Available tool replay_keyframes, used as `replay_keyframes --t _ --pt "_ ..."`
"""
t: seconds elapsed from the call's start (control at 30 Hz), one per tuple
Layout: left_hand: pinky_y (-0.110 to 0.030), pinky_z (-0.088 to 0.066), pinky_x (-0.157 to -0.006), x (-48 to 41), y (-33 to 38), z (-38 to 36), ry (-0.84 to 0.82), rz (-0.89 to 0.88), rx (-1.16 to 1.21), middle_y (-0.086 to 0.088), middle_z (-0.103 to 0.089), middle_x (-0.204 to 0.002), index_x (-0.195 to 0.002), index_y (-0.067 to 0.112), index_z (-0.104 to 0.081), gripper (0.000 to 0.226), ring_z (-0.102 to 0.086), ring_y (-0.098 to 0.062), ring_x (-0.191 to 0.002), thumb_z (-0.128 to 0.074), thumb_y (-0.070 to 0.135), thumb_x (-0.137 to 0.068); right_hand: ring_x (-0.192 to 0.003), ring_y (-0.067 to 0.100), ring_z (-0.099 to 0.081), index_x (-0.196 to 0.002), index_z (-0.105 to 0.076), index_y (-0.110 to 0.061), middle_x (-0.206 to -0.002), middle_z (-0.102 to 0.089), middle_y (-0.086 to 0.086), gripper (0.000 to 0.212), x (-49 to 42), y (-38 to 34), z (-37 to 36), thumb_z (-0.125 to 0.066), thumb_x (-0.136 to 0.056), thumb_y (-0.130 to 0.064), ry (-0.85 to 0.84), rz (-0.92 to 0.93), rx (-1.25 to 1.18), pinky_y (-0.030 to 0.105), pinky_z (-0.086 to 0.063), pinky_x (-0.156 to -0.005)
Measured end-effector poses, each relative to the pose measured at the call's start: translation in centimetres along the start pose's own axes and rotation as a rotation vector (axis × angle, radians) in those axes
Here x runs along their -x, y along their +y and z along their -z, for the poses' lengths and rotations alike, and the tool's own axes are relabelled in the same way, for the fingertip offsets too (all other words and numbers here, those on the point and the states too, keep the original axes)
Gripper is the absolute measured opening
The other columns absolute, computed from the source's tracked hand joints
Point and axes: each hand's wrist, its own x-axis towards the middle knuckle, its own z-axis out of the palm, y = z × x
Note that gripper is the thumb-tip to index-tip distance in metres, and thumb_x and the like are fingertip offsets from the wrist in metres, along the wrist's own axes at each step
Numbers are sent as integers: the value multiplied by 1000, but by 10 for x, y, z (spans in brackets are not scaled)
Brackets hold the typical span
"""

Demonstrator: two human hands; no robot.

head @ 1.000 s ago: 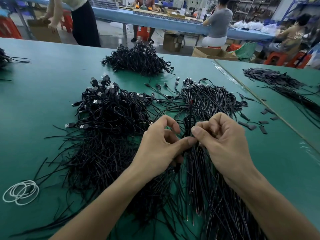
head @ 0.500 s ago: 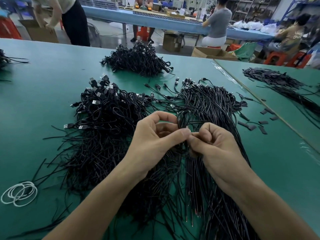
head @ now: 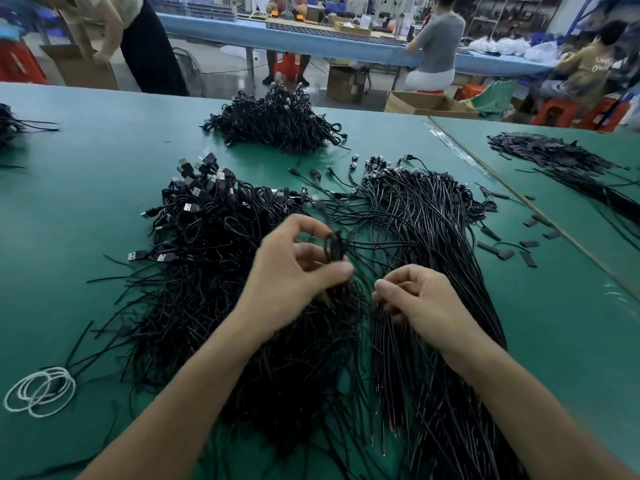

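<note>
Head view: left hand (head: 294,275) pinches a folded cable (head: 334,245) between thumb and curled fingers, holding its short black coil upright above the middle of the green table (head: 69,150), between the two big spreads of wire; right hand (head: 426,303) sits just beside it and lower, fingers curled and thumb pressed to forefinger, though whether a strand is caught there cannot be told.

Half a second ago both hands met on the coil, thumbs together at one spot; now they have parted and the right has dropped toward the loose cables (head: 426,216), while the coil has stayed with the left. That probably means the winding of this piece is finished, or the right is drawing out its tail, and the coil is about ready to be laid aside.

USB-ended pile (head: 214,216) lies to the left; a tangled far heap (head: 277,123) lies beyond; white rings (head: 41,391) rest near the left edge; short black sleeves (head: 498,251) lie scattered right.
</note>
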Motion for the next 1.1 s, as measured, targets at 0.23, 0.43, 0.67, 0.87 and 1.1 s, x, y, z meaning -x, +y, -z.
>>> replay_keyframes --t 0.23,0.43,0.67,0.87,1.1 --pt "-39 -61 -79 -49 -42 46 497 109 -292 5 -71 -88 -97 24 -60 29 -72 -14 -75 -83 27 -80 -127 26 -47 -142 -48 -20 -137 -54 4 43 -34 36 5 -53 -101 -31 96 15 897 40 -42 -103" --pt "-46 -58 -86 -77 -61 67 442 230 -599 -19 -53 -128 -132 8 -57 48 -68 -27 -87 -75 19 -89 -106 21 -59 -115 -67 -19 -113 -65 3 20 -40 32 -3 -53 -101 -23 208 83 941 33 -50 -90" --pt "-52 -58 -70 -74 -53 68 514 174 -669 -10 -55 -97 -98 19 -43 38 -62 -33 -83 -79 18 -85 -104 25 -53 -115 -58 -16 -113 -54 8 19 -38 20 -2 -47 -102 -23 240 116 1033 38 -50 -88" --pt "-50 -49 -101 -72 -50 55 427 117 -611 -17 -44 -138 -114 25 -54 27 -55 -36 -120 -64 9 -94 -87 26 -58 -99 -56 -14 -99 -59 5 30 -32 15 -20 -55 -98 -44 74 -62 1098 34 -45 -68" --pt "-35 -19 -118 -53 -39 32 366 15 -775 -16 -22 -162 -144 26 -50 59 -28 -28 -148 -64 3 -92 -78 20 -63 -102 -61 -17 -96 -65 6 17 -30 0 -9 -47 -104 -26 181 -11 652 34 -52 -67"
